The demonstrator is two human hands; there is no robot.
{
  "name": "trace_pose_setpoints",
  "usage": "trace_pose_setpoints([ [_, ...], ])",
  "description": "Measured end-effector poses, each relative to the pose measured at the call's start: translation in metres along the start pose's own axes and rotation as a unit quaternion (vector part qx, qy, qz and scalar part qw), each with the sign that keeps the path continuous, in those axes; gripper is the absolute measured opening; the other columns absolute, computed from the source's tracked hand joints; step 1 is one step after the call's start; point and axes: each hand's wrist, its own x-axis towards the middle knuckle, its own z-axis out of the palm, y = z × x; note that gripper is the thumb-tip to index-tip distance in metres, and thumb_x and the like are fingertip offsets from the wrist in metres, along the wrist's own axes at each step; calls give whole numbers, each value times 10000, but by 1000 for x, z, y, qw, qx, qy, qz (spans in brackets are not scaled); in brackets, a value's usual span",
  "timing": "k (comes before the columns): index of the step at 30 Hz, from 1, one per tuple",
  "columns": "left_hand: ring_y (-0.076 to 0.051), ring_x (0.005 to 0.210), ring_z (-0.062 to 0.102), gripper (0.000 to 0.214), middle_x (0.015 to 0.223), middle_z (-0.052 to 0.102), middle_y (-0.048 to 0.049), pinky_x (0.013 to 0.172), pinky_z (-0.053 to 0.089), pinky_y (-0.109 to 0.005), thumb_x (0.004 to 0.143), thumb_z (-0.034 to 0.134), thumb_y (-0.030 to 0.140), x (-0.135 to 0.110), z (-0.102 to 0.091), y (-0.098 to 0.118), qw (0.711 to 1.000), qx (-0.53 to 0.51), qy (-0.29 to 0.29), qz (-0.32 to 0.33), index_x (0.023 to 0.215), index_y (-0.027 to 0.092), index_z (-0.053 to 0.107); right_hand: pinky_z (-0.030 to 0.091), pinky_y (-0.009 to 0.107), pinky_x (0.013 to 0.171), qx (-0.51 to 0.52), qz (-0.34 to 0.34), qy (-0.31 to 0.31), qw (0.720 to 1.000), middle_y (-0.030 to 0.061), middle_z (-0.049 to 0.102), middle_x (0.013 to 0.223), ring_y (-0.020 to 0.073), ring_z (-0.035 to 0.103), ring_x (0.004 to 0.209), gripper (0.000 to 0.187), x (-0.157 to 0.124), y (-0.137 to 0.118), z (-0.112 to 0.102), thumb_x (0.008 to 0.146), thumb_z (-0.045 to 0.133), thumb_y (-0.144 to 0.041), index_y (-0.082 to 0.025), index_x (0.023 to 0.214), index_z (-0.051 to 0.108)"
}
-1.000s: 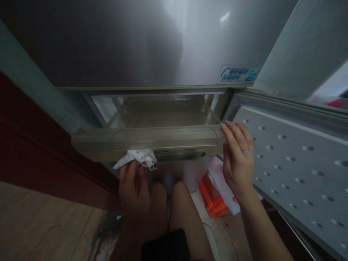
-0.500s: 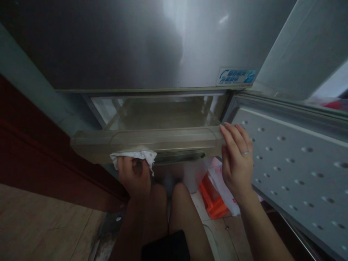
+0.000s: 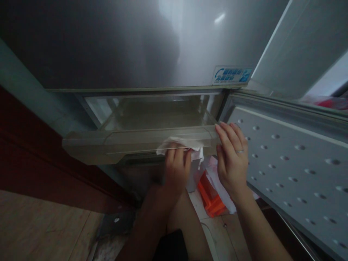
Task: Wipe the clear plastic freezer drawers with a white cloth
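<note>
A clear plastic drawer (image 3: 114,143) is pulled partway out of the open fridge compartment. My left hand (image 3: 176,168) presses a crumpled white cloth (image 3: 179,144) against the right part of the drawer's front panel, fingers closed over it. My right hand (image 3: 231,159), with a ring on one finger, grips the drawer's right front corner with fingers curled on the edge. My knees show below the drawer.
The closed steel fridge door (image 3: 136,43) fills the top. The open lower door (image 3: 285,166) with a dimpled white liner stands at the right. An orange box and a white bag (image 3: 214,192) lie on the floor under the drawer. A dark red panel (image 3: 32,152) runs at the left.
My left hand has slid the cloth along the drawer's front from the left of middle to near the right end. The right hand has stayed on the corner.
</note>
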Motion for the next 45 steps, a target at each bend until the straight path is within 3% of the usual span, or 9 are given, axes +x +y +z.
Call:
trace_pose_setpoints([
  [3, -222, 893, 640, 144, 889, 643, -82, 780, 509, -306, 993, 504, 173, -3, 11, 8, 999, -9, -12, 43, 993, 156, 648, 370, 537, 1169, -4, -1, -4, 1000, 69, 548, 1485, 261, 423, 1437, 598, 0, 1, 0, 993, 426, -121, -333, 1549, 368],
  [6, -209, 888, 655, 126, 937, 675, -82, 788, 515, -291, 979, 532, 148, -8, 8, -2, 999, -15, 1, 52, 1017, 161, 652, 374, 527, 1167, -8, -2, -3, 1000, 72, 552, 1478, 254, 424, 1436, 600, -1, 2, 1, 992, 428, -115, -337, 1547, 370],
  [15, -196, 925, 676, 111, 946, 686, -55, 843, 509, -299, 892, 596, 132, -3, -32, -42, 993, 51, 96, -45, 933, 195, 677, 374, 531, 1168, -11, -3, 9, 1000, 92, 563, 1462, 266, 429, 1433, 552, -1, 2, 3, 997, 436, -139, -301, 1524, 418],
  [21, -223, 920, 650, 65, 908, 648, -52, 861, 487, -340, 851, 617, 152, 0, -52, -62, 985, 90, 126, -81, 877, 199, 653, 373, 536, 1171, -15, 1, 11, 1000, 83, 559, 1469, 271, 432, 1432, 531, -1, 1, 3, 1006, 430, -177, -302, 1521, 424],
  [31, -219, 909, 630, 156, 911, 628, -43, 832, 482, -345, 800, 632, 205, -2, -50, -63, 980, 85, 138, -112, 955, 206, 614, 350, 532, 1185, -15, -1, 11, 1000, 98, 546, 1479, 273, 402, 1452, 533, -2, 0, 5, 1002, 453, -178, -272, 1525, 414],
  [38, -212, 881, 631, 10, 898, 623, -47, 823, 480, -344, 818, 611, 215, 0, -48, -68, 980, 83, 149, -107, 822, 211, 620, 355, 539, 1179, -18, -2, 15, 1000, 90, 554, 1473, 279, 414, 1444, 539, -1, 0, 5, 998, 459, -183, -288, 1525, 415],
  [45, -208, 878, 635, 32, 893, 623, -50, 811, 492, -333, 836, 598, 222, 1, -47, -66, 979, 90, 146, -108, 812, 214, 618, 355, 535, 1176, -16, -5, 15, 1000, 109, 560, 1463, 281, 415, 1441, 530, -2, 0, 4, 995, 465, -173, -261, 1516, 430],
])
